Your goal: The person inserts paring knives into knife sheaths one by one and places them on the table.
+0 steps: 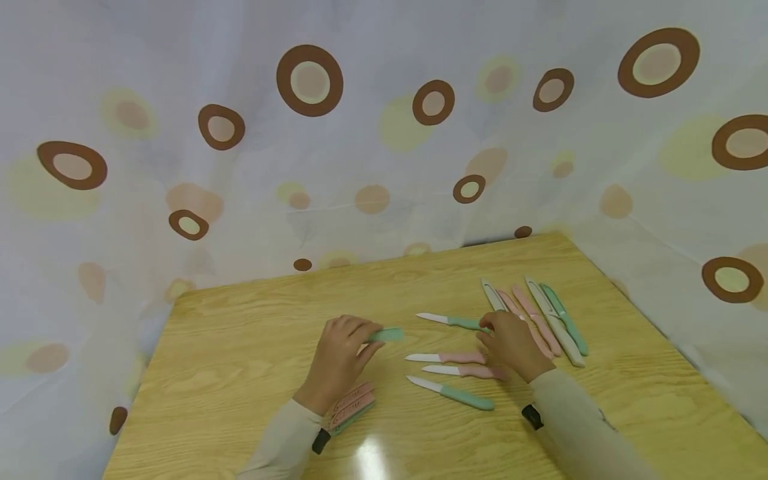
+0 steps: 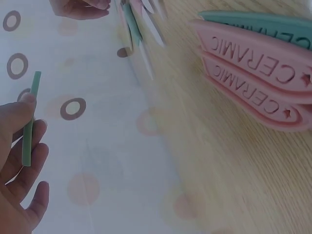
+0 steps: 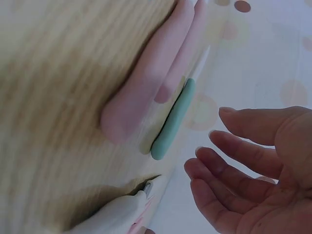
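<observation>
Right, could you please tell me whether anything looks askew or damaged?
Nothing looks damaged. The nearest green knife lies slightly askew in the head view: it slants away from the two pink knives, which lie nearly parallel.

Lt. wood-grain table. White cloth behind table & along its L + R sides, w/ brown rings, peach blobs & pale-yel. ones. Bright glare on table's near part.
</observation>
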### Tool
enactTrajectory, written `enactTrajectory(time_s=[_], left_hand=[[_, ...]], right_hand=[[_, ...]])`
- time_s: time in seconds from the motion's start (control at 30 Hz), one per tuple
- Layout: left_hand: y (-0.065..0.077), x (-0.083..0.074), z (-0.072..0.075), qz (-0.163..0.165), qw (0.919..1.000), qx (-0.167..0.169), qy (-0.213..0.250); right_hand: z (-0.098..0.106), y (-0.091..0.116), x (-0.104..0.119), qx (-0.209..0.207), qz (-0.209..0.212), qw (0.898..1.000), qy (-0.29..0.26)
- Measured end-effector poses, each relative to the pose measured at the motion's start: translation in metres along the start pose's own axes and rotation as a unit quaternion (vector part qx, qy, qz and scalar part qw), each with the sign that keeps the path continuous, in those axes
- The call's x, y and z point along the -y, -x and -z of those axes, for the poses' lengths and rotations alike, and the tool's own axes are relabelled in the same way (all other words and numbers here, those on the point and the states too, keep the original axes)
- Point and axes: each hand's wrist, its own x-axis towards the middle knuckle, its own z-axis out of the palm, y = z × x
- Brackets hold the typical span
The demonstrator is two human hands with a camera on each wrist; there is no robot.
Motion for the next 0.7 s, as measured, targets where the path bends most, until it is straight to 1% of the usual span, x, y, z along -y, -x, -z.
enactTrajectory(time_s=[0.13,0.27,0.37,0.47,0.57,0.63,0.7], left_hand=[[0.000,0.002,0.002,0.002,1.0000,0.006,0.001],[0.002,0.004,0.003,0.007,0.9999,0.009,0.007],[0.003,0.004,0.002,0.006,0.9999,0.009,0.007],[0.005,0.004,0.002,0.000,1.0000,0.008,0.002],[0.006,0.004,0.002,0.001,1.0000,0.006,0.001],[0.006,0.004,0.002,0.003,1.0000,0.007,-0.001],[0.007,0.004,0.003,0.009,0.9999,0.011,-0.002]], right_hand=[[-0.005,-0.016,-0.001,0.018,-0.003,1.000,0.020],[-0.017,-0.033,-0.001,0.045,0.010,0.998,0.031],[-0.026,-0.043,-0.002,0.053,0.019,0.998,0.035],[-0.031,-0.046,-0.003,0.066,0.014,0.997,0.028],[-0.033,-0.046,-0.003,0.077,0.010,0.996,0.031],[-0.035,-0.045,-0.004,0.079,0.010,0.996,0.038],[-0.036,-0.045,-0.005,0.071,0.011,0.996,0.046]])
